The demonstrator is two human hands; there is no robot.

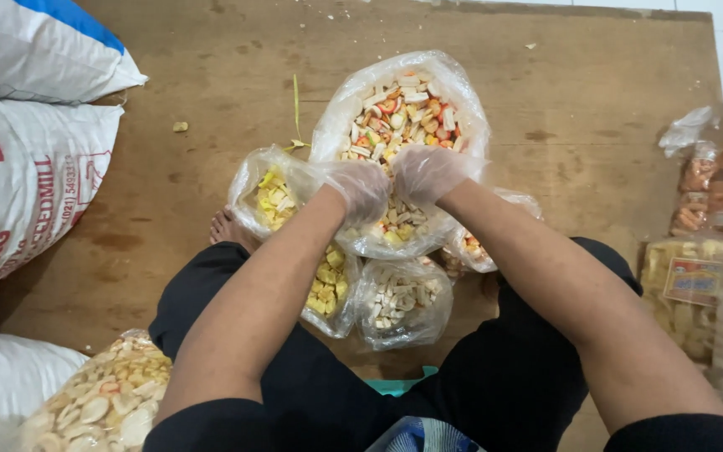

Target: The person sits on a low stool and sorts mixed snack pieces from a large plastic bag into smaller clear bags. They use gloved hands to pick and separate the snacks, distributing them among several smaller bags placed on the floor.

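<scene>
A large clear plastic bag [453, 92] full of mixed white, orange and yellow crackers lies open on the wooden floor in front of me. My left hand [363, 189] and my right hand [430, 172], both in thin clear plastic gloves, reach side by side into its near opening, fingers curled down among the crackers. Whether either hand has a grip on crackers is hidden. A bag of yellow crackers [271, 194] sits just left of my left wrist. A smaller bag of white crackers [402, 303] lies below my hands, between my knees.
White woven sacks [27, 159] are stacked at the left. A bag of pale crackers [106, 400] rests by my left knee. Sealed, labelled snack packs [700, 289] pile up at the right. My bare foot [229, 228] shows beside the yellow bag.
</scene>
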